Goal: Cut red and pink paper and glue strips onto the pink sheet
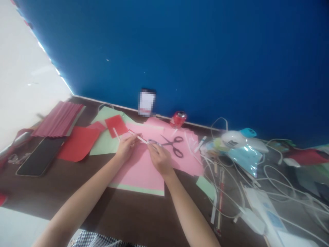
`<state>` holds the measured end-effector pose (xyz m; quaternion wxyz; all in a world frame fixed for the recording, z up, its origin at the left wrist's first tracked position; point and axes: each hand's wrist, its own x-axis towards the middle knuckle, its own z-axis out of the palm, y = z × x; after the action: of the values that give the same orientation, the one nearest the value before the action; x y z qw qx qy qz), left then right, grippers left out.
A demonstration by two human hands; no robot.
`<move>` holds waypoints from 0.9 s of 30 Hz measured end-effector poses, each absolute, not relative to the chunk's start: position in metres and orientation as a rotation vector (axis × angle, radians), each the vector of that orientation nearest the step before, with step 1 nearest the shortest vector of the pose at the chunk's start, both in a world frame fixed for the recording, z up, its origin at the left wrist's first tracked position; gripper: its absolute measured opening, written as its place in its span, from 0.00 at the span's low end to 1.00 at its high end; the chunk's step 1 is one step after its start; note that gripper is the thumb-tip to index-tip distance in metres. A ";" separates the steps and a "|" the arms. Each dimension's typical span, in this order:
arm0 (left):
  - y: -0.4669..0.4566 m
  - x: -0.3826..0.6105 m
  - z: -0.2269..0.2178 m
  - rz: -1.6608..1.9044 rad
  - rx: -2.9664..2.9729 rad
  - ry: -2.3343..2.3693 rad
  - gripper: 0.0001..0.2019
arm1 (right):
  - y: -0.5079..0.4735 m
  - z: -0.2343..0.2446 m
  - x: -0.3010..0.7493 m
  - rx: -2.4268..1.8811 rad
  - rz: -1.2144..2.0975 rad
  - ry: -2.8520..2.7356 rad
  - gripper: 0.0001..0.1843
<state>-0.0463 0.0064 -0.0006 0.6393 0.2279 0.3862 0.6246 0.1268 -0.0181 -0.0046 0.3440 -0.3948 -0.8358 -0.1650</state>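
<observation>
My left hand is closed on a thin white strip that reaches across to my right hand. A second white strip sticks up beside the left fingers. Closed as well, my right hand grips a small blue-and-white object, too blurred to name, at the strip's near end. Both hands are over pink paper sheets with a pale green edge showing underneath. Black-handled scissors lie with blades parted just right of my right hand.
Red paper, a dark phone and a fanned pink stack are at the left. A red round container stands by the blue wall. White cables, a blue packet and a power strip crowd the right.
</observation>
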 end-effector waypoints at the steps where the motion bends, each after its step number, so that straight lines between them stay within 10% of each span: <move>1: 0.006 -0.046 0.001 1.433 0.509 0.880 0.12 | -0.018 -0.004 0.127 -1.037 -0.430 -2.167 0.15; 27: 0.008 -0.053 0.004 1.459 0.380 0.860 0.08 | -0.016 -0.003 0.129 -1.081 -0.488 -2.160 0.16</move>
<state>-0.0529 0.0083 0.0041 0.6463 0.1671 0.3780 0.6415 0.1289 -0.0162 -0.0031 0.3320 -0.4137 -0.8268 -0.1869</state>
